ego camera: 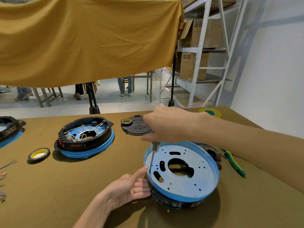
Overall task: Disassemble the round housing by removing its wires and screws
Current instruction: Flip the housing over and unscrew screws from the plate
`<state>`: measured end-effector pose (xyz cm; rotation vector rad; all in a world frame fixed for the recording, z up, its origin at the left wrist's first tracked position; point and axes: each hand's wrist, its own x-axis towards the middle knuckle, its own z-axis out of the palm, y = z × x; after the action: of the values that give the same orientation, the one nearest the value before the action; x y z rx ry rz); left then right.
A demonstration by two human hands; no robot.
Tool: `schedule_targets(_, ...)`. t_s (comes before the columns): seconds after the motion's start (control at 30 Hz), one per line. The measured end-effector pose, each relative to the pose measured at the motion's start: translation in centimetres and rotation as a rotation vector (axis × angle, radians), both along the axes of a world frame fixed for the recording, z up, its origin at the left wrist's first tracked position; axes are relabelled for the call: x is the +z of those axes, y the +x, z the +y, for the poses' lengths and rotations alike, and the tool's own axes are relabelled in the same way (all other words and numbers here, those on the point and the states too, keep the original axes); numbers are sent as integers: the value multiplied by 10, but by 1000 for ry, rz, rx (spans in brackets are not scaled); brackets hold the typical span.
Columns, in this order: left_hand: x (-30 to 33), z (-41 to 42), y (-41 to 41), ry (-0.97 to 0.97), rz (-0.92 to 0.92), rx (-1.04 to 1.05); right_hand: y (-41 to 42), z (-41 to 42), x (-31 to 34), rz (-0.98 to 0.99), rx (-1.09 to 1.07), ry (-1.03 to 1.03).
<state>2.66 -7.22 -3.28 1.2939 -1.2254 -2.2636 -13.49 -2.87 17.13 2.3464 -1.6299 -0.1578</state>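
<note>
Right hand grips screwdriver, tip on a screw at the housing rim. Left hand flat-fingered, steadying housing's side.

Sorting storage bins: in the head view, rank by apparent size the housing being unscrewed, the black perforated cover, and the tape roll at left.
1. Housing being unscrewed, though nearest.
2. Black perforated cover.
3. Tape roll.

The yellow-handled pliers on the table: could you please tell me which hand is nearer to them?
Right. The right hand grips the screwdriver above the housing's far-left rim; the left hand holds its near-left edge, farther from the pliers.
</note>
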Motion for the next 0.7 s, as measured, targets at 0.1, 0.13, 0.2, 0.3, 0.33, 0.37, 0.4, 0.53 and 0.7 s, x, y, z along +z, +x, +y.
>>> schedule_targets(0.1,2,0,0,18,5,0,-2,2,10,-210,87,266)
schedule_targets(0.13,3,0,0,27,5,3,-2,3,13,-248,103,350)
schedule_targets(0.2,5,1,1,61,13,14,-1,4,13,-216,113,344)
schedule_targets(0.3,6,2,5,164,83,72,1,5,6,7,45,86)
schedule_targets(0.33,7,3,6,205,109,99,1,4,4,35,24,27)
schedule_targets(0.37,8,4,5,239,131,127,1,4,4,26,22,4)
schedule_targets(0.4,8,5,4,258,149,155,0,3,4,-12,29,21)
schedule_targets(0.53,5,9,-2,235,185,220,-1,5,14,-241,71,256)
schedule_targets(0.7,6,13,-3,159,173,193,1,6,9,-88,-25,64)
